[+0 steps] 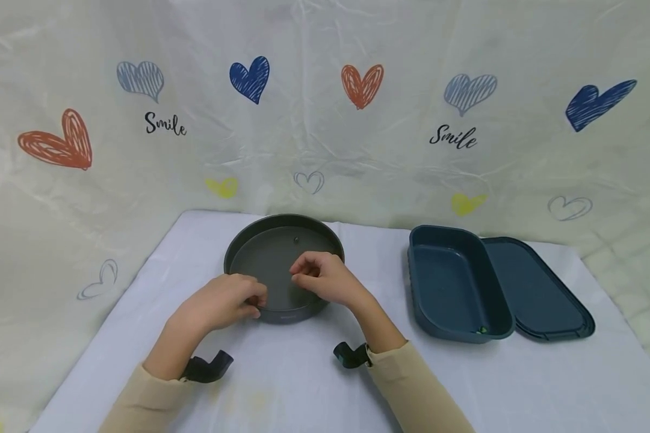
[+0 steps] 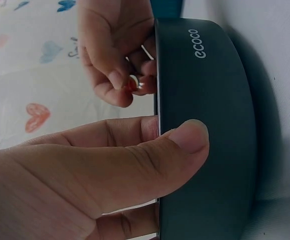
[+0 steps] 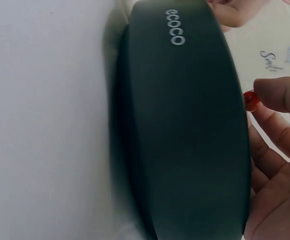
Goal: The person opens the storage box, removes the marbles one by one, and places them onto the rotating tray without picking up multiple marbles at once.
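Observation:
A round dark tray (image 1: pixel 271 258) with a raised wall, marked "ecoco", stands on the table. My left hand (image 1: pixel 230 299) grips its near left rim; in the left wrist view the thumb (image 2: pixel 189 137) presses the outer wall while the fingers reach inside. Over the tray's right part, my right hand (image 1: pixel 327 276) pinches a small red glass marble (image 3: pixel 251 101) between thumb and fingertips. The marble is hidden by the fingers in the head view. One small round dark piece (image 1: pixel 296 240) lies on the tray's floor toward the back.
To the right stands a deep blue rectangular container (image 1: pixel 449 282) with small green pieces (image 1: pixel 482 330) in its near right corner. Its flat blue lid (image 1: pixel 541 294) lies beside it. A white cloth (image 1: pixel 287 385) covers the table, and a heart-printed sheet (image 1: pixel 314 138) hangs behind.

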The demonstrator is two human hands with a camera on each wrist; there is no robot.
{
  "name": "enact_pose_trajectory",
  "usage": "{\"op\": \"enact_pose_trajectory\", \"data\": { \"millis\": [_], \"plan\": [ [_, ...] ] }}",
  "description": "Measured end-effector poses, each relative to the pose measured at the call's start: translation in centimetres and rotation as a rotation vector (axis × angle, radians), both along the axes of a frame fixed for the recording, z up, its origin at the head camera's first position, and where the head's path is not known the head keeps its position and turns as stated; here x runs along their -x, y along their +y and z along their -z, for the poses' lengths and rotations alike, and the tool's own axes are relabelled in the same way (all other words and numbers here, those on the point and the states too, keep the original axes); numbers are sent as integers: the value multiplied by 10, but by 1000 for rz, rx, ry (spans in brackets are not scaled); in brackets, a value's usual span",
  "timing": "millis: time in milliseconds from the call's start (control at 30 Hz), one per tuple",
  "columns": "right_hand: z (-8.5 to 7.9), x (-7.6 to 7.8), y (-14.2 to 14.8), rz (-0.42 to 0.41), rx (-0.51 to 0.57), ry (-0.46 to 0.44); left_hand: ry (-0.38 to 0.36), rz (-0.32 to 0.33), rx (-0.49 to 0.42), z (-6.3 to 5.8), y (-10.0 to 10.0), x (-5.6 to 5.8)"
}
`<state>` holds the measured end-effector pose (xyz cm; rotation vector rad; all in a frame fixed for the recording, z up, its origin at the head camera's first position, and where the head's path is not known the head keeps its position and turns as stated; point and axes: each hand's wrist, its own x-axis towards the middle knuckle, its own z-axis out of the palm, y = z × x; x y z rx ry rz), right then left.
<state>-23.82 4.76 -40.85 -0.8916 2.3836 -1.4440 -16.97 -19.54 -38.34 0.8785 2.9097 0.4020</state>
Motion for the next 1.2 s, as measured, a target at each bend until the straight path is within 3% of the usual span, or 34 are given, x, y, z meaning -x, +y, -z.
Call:
{"op": "enact_pose_trajectory", "data": {
  "millis": [200, 633, 1000, 1200],
  "plan": [
    [1, -3, -5, 8, -115, 111, 1, -2, 6, 0, 0, 0],
    [0, -9, -11, -43, -332, 235, 6, -5, 13, -2, 0, -1],
    [0, -14, -16, -79, -481, 286, 23, 7, 22, 0, -1, 0],
    [0, -16, -18, -70, -504, 290, 16, 9, 16, 0, -2, -1]
  ]
}}
